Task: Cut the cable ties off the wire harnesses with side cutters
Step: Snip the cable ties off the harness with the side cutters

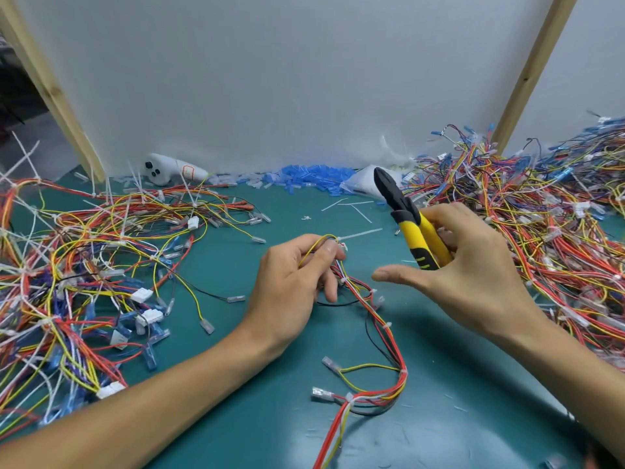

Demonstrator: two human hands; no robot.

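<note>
My left hand pinches the upper end of a wire harness of red, yellow and white wires at the middle of the green mat. White cable ties still wrap this harness at several spots, and it trails down toward the near edge. My right hand holds yellow-handled side cutters by the handles, black jaws closed and pointing up and away, to the right of the harness and apart from it. The thumb sticks out to the left.
A big tangle of harnesses covers the left of the mat, another heap fills the right. Blue and clear sleeves, a white device and a plastic bag lie along the white back wall. Cut tie pieces are scattered behind my hands.
</note>
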